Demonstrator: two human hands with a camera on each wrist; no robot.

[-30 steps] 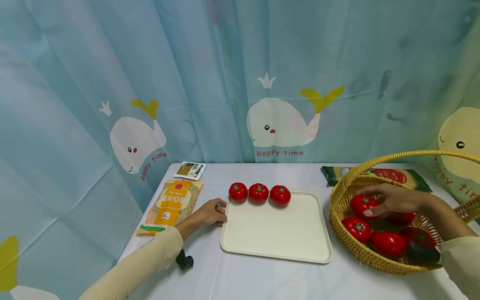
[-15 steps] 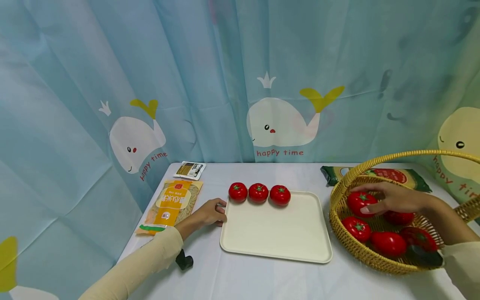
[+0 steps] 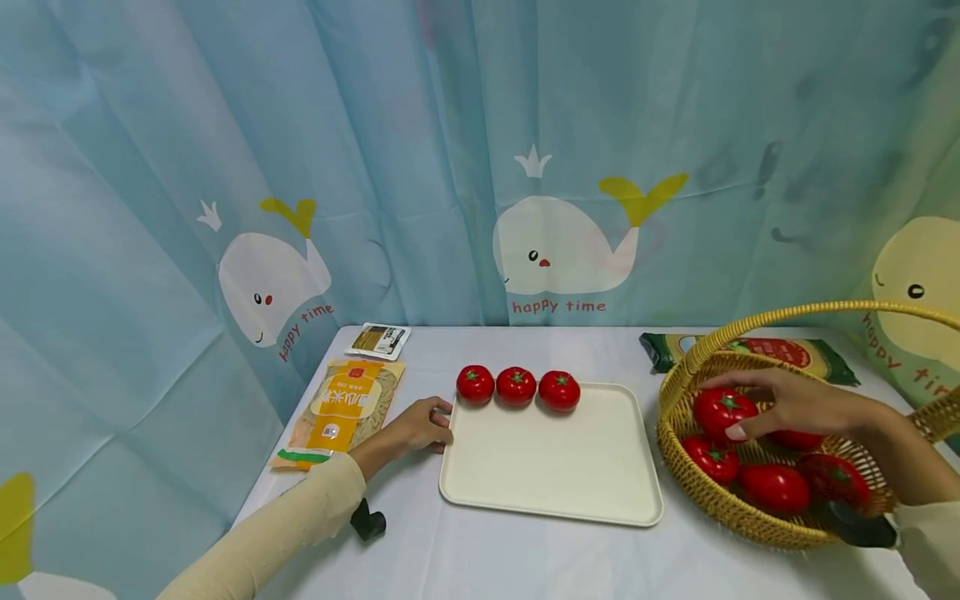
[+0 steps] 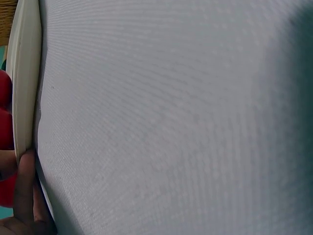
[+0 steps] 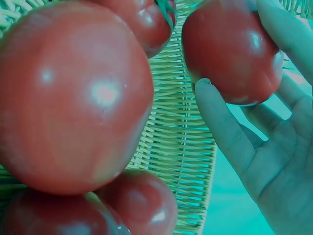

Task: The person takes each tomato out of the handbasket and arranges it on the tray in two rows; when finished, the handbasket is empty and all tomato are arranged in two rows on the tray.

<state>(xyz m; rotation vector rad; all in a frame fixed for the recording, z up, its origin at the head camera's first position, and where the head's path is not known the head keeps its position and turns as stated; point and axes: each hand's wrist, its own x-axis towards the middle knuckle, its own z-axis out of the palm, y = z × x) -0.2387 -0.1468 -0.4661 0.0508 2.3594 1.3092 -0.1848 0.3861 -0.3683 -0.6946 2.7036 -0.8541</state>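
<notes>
At the left edge of the cream tray (image 3: 555, 475), my left hand (image 3: 422, 427) pinches the rim. In the left wrist view its thumb and fingers (image 4: 24, 188) are on either side of the tray rim (image 4: 27, 83). Three red tomatoes (image 3: 517, 387) stand in a row along the tray's back left part. My right hand (image 3: 806, 404) reaches into the wicker basket (image 3: 677, 462) and grips a red tomato (image 3: 720, 414) near its left inner wall. The right wrist view shows thumb and fingers around that tomato (image 5: 232, 51). Several other tomatoes (image 3: 774, 488) lie below and beside the hand.
The basket's arched handle (image 3: 817, 308) rises over the right forearm. Behind it lies a green and red packet (image 3: 817, 358). At the left are a yellow food bag (image 3: 345, 408) and a small flat pack (image 3: 378, 341). A black object (image 3: 368, 521) shows beside the left sleeve.
The right hand and its tomato have shifted slightly left within the basket, and the wrist has turned a little. The left hand, tray and three tomatoes on it stay put.
</notes>
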